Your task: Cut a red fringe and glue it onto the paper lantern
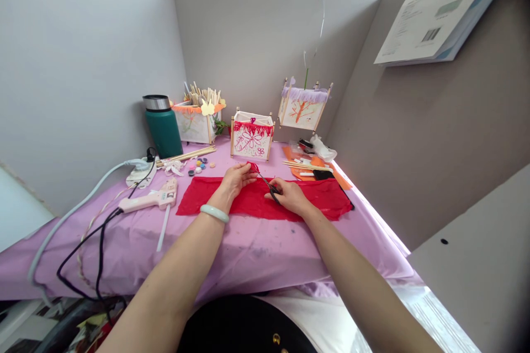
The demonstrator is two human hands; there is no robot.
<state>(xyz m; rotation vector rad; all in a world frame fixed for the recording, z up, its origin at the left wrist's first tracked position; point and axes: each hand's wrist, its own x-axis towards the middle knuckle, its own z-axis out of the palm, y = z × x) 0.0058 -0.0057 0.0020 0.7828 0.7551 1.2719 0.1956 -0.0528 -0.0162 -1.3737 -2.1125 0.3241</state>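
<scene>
Working remotely, I pinch a small red piece (253, 167) in my left hand (239, 178), seemingly steadying it for the scissors (274, 193) grasped in my right hand (289, 195). Beneath both grips, 1 red cloth (256, 204) lies spread, probably for easy reach, on a purple table cover (256, 248); beyond them rises a grey partition (256, 44).

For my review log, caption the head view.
Right hand holds scissors toward a small red piece in the left hand, above a red sheet.
</scene>
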